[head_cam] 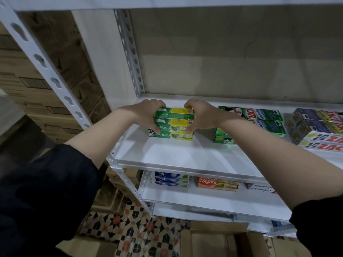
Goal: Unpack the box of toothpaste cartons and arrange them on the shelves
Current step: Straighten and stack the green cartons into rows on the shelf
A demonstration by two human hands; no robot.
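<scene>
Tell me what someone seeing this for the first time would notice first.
Both hands, left hand and right hand, clamp a stack of green-and-yellow Darlie cartons at the back left of the white shelf. Further right on that shelf sit green cartons.

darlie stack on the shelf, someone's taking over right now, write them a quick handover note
Left hand and right hand: both clamped on the ends of the Darlie stack, which sits at the left of the upper shelf.
Done: green cartons and Zact cartons placed to its right; Safi, Colgate and Pepsodent sit one shelf down.
Left: square the stack, let go, check the open box on the floor.
</scene>
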